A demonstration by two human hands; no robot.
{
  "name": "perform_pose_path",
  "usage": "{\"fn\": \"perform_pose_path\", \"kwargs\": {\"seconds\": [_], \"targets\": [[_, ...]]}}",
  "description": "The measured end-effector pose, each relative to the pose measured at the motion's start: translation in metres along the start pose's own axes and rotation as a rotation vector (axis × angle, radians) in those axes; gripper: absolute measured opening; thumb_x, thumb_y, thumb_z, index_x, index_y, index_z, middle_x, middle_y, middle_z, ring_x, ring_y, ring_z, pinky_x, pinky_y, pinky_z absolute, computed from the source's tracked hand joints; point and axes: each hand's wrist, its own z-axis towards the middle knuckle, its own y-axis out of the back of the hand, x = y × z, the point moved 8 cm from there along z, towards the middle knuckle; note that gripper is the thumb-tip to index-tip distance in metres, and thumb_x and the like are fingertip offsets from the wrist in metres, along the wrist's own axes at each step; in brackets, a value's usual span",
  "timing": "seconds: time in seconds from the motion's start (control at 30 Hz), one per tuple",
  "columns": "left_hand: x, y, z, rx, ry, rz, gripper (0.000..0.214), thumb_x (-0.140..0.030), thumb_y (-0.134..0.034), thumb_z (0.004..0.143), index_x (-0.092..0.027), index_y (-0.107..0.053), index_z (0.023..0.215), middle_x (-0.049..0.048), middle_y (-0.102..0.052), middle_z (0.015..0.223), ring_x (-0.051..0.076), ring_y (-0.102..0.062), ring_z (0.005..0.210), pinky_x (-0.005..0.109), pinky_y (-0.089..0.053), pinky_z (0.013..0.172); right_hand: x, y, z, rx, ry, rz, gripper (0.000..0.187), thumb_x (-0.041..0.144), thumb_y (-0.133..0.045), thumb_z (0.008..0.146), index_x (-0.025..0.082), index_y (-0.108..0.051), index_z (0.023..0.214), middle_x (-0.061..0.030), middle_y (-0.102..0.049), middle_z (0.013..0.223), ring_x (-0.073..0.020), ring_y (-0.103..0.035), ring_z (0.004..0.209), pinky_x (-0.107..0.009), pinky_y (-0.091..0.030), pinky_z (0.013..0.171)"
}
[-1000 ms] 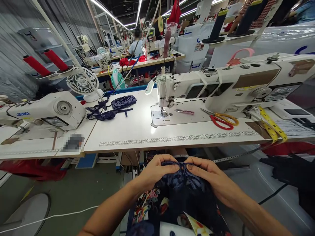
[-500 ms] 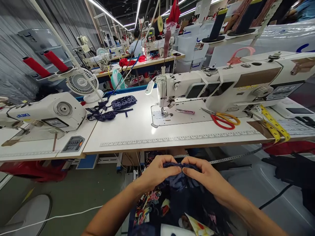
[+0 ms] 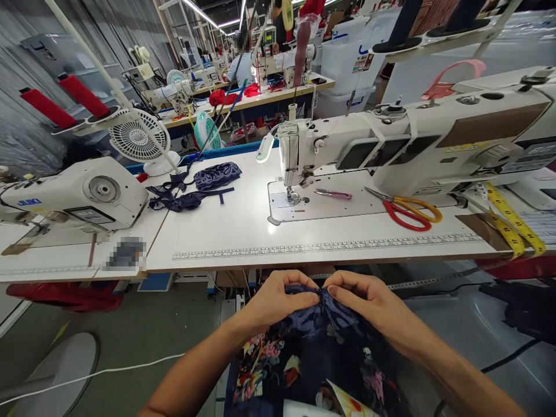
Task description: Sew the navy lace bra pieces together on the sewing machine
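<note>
Below the front edge of the white table (image 3: pixel 243 231), my left hand (image 3: pixel 278 298) and my right hand (image 3: pixel 365 301) meet over my lap. Both pinch the top edge of a small navy blue lace piece (image 3: pixel 321 315), thumbs and fingers closed on it, fingertips almost touching. The lace bunches between the two hands. It lies over floral dark cloth (image 3: pixel 286 365) on my lap. A white sewing machine (image 3: pixel 391 145) stands on the table straight ahead, its needle area (image 3: pixel 289 197) left of centre.
Red-and-yellow scissors (image 3: pixel 406 209) and pink snips (image 3: pixel 333 194) lie on the machine bed. More navy lace pieces (image 3: pixel 195 188) sit at the table's far left, by a small white fan (image 3: pixel 139 139). A yellow tape measure (image 3: pixel 512 220) hangs at the right. Another machine (image 3: pixel 73 194) stands left.
My hands have drawn closer together, gathering the lace tighter between the fingertips. The view has tilted slightly, so the table sits a little higher and nearer.
</note>
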Motion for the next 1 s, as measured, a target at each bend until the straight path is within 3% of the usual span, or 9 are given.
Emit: {"fn": "perform_pose_path", "kwargs": {"seconds": [0.3,0.47,0.67,0.8,0.87,1.0], "targets": [[0.011,-0.003,0.017,-0.052,0.048,-0.001,0.025,-0.037,-0.074,0.071,-0.014,-0.067,0.08,-0.0025,-0.051,0.065,0.007,-0.036,0.057,0.022,-0.028,0.055,0.008,0.004,0.009,-0.081,0.133,-0.192,0.033,0.052,-0.056,0.088,0.021,-0.062,0.076,-0.0009,-0.054,0.073,-0.0139,-0.044,0.069,-0.026,-0.034,0.059],[0.003,-0.01,0.021,0.074,-0.044,-0.042,0.026,-0.039,-0.071,0.075,-0.013,-0.066,0.078,-0.0005,-0.052,0.071,0.009,-0.041,0.065,0.022,-0.031,0.061,-0.002,-0.001,0.012,0.004,0.031,-0.011,0.04,0.058,-0.056,0.087,0.019,-0.061,0.078,-0.0001,-0.047,0.073,-0.0123,-0.038,0.066,-0.025,-0.033,0.057],[-0.002,0.005,0.022,0.033,-0.022,0.069,0.031,-0.044,-0.067,0.079,-0.015,-0.069,0.088,0.0009,-0.055,0.073,0.01,-0.041,0.062,0.023,-0.031,0.058,-0.002,0.006,0.015,0.01,0.03,-0.065,0.038,0.059,-0.055,0.088,0.022,-0.064,0.091,-0.0028,-0.058,0.083,-0.0155,-0.049,0.074,-0.026,-0.041,0.062],[-0.007,0.006,0.022,0.048,-0.04,0.094,0.028,-0.042,-0.062,0.083,-0.014,-0.067,0.087,0.0008,-0.053,0.073,0.009,-0.04,0.062,0.022,-0.031,0.058,0.0,0.008,0.018,0.043,0.021,-0.161,0.039,0.057,-0.061,0.084,0.026,-0.067,0.107,-0.0063,-0.066,0.102,-0.023,-0.057,0.094,-0.032,-0.047,0.079],[-0.007,0.005,0.022,0.046,-0.051,0.107,0.027,-0.04,-0.06,0.084,-0.014,-0.066,0.087,0.0,-0.052,0.073,0.009,-0.038,0.061,0.022,-0.03,0.057,0.001,0.006,0.021,0.064,0.031,-0.222,0.035,0.054,-0.063,0.082,0.025,-0.068,0.102,-0.0055,-0.066,0.101,-0.023,-0.057,0.094,-0.032,-0.047,0.08],[-0.006,0.004,0.021,0.028,-0.087,0.148,0.022,-0.037,-0.058,0.086,-0.015,-0.064,0.088,0.0003,-0.055,0.077,0.009,-0.04,0.063,0.021,-0.03,0.056,0.0,0.002,0.025,0.044,0.046,-0.276,0.031,0.052,-0.058,0.085,0.022,-0.061,0.077,-0.001,-0.056,0.075,-0.0158,-0.048,0.071,-0.028,-0.039,0.062]]}}
